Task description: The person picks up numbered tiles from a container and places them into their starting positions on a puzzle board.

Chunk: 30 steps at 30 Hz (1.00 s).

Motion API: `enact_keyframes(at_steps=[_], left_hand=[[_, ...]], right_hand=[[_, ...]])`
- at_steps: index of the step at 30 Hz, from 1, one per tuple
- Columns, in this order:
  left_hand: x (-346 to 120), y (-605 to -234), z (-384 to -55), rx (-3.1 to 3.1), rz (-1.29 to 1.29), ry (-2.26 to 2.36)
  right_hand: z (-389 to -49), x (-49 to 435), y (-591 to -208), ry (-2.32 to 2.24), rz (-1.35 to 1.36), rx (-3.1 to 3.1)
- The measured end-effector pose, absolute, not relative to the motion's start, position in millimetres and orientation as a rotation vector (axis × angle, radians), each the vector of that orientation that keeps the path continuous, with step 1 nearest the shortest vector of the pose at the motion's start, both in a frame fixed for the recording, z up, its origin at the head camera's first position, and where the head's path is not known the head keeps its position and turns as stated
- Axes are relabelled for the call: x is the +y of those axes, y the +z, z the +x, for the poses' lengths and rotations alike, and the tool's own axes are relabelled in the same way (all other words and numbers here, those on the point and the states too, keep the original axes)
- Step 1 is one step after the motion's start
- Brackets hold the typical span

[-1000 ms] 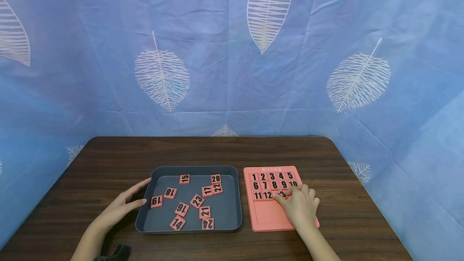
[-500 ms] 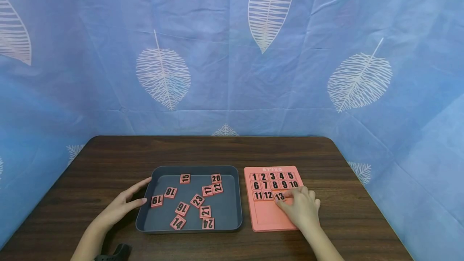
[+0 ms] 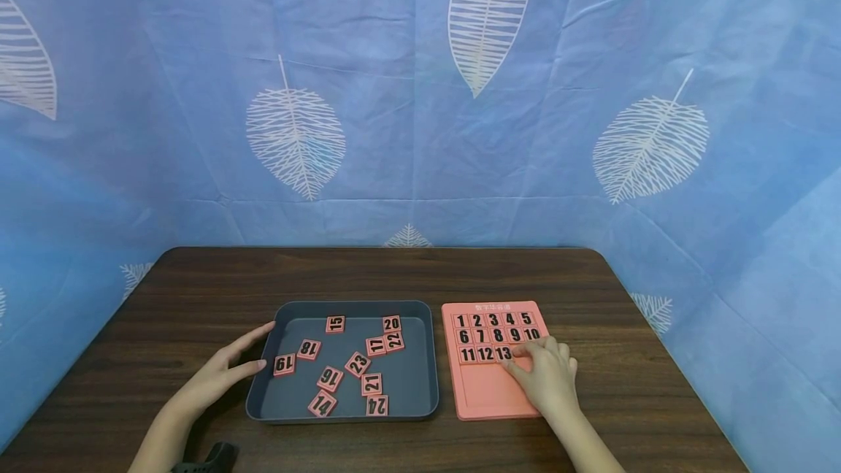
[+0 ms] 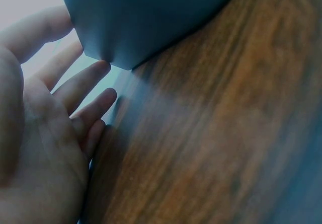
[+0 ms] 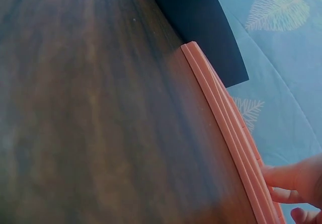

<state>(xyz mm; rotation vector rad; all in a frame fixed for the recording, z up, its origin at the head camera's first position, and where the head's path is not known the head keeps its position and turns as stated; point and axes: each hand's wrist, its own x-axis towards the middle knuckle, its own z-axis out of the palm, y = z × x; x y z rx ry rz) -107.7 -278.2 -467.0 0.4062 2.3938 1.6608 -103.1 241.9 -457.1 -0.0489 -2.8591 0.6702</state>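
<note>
My right hand [image 3: 547, 377] holds the number 13 tile [image 3: 502, 353] at its right edge and lower corner, between index finger and thumb. That pink tile lies level beside the 12 on the pink number puzzle board [image 3: 494, 393], where tiles 1 to 12 sit in rows. In the right wrist view, fingertips [image 5: 279, 176] reach the board's edge. My left hand [image 3: 213, 377] has fingers extended, touching the left side of the grey tray [image 3: 342, 414]; in the left wrist view, fingertips [image 4: 103, 67] rest against the tray's outer wall [image 4: 146, 17].
Several loose number tiles lie in the tray at mixed angles, among them 15 [image 3: 335, 324], 14 [image 3: 322, 404] and 23 [image 3: 358, 364]. Tray and board stand side by side on a dark wooden table [image 3: 368, 272]. A blue leaf-print cloth [image 3: 407, 144] hangs behind.
The 13 tile has gone from tilted and partly covered by fingers to lying straight against the 12, having shifted slightly left. The left hand and the tray have stayed in place.
</note>
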Motion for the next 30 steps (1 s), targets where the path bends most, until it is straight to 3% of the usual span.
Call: enact_keyframes(at_steps=[12, 30], left_hand=[[-277.1, -463.5, -105.8, 2.374, 0.396, 1.673], [-277.5, -461.8, -105.9, 2.384, 0.384, 1.663]], right_hand=[[-103.2, 234.1, -442.6, 0.637, 0.049, -2.784], [-104.7, 151.5, -416.4, 0.846, 0.683, -2.533]])
